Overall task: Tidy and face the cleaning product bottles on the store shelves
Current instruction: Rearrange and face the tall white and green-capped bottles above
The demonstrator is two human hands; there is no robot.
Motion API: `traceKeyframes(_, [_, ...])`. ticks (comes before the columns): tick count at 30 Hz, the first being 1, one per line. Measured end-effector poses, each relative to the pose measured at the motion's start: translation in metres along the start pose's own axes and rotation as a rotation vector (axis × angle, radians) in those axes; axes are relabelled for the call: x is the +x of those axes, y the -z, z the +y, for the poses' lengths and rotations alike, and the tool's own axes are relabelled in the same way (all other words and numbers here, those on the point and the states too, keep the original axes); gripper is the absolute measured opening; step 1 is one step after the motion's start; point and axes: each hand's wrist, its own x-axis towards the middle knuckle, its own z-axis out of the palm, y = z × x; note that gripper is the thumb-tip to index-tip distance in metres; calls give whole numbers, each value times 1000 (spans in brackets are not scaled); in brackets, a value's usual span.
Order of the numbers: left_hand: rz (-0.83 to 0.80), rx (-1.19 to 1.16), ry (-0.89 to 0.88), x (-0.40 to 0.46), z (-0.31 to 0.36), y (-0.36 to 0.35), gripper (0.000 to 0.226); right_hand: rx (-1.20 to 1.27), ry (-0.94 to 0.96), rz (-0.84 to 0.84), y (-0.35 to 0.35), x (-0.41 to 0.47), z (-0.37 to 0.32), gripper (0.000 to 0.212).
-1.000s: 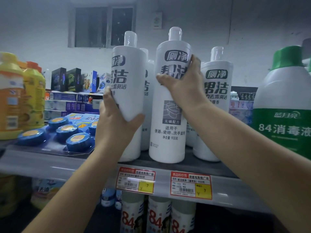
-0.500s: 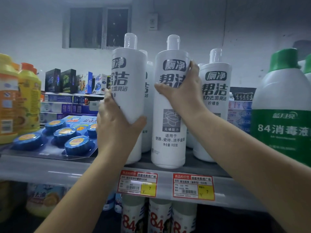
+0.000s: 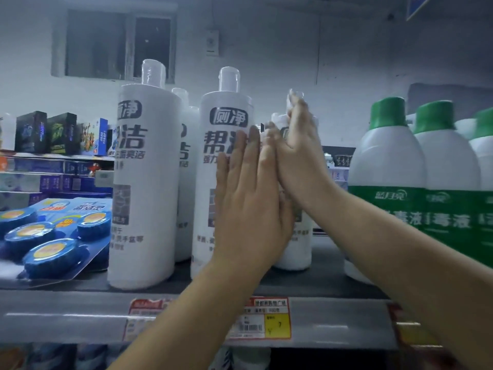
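Head view
White toilet-cleaner bottles: three in the front row along the shelf [image 3: 314,285] front edge: left bottle [image 3: 145,182], middle bottle [image 3: 210,166], right bottle [image 3: 298,247]; at least one more [image 3: 186,156] stands behind, between the left and middle ones.
Left hand [image 3: 248,198]: fingers straight and together, flat against the front of the middle bottle, covering the right part of its label.
Right hand [image 3: 298,156]: fingers straight, seen edge-on, in front of the right bottle; whether it touches the bottle cannot be told.
Green-capped disinfectant bottles [image 3: 386,166]: three at the right end of the shelf, the outermost cut by the frame.
Blue toilet-block pack [image 3: 56,236]: one, at the left end, four discs showing, partly cut off.
Price tags: two on the shelf's front lip; the yellow-cornered one [image 3: 266,319] readable in part, the other [image 3: 141,316] blurred and half hidden by the left forearm.
Hidden: most of the right bottle's label and cap.
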Motion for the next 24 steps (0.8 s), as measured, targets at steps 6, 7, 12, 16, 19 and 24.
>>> traceKeyframes(6, [-205, -307, 43, -1, 46, -26, 73, -440, 282, 182, 59, 16, 17, 54])
traceKeyframes(7, [-282, -375, 83, -1, 55, -29, 77, -503, 304, 198, 69, 19, 19, 54])
traceKeyframes(12, [-699, -649, 488, -3, 83, -61, 93, -738, 206, 200, 115, 40, 33, 58])
traceKeyframes(16, [-700, -675, 522, -10, 91, -76, 59, -812, 93, 42, 134, 44, 46, 57])
traceKeyframes(19, [-697, -722, 522, -9, 95, -75, 58, -850, 109, 8, 141, 45, 53, 46])
traceKeyframes(24, [-707, -711, 507, -6, 112, -79, 60, -873, 104, 35, 151, 51, 56, 35])
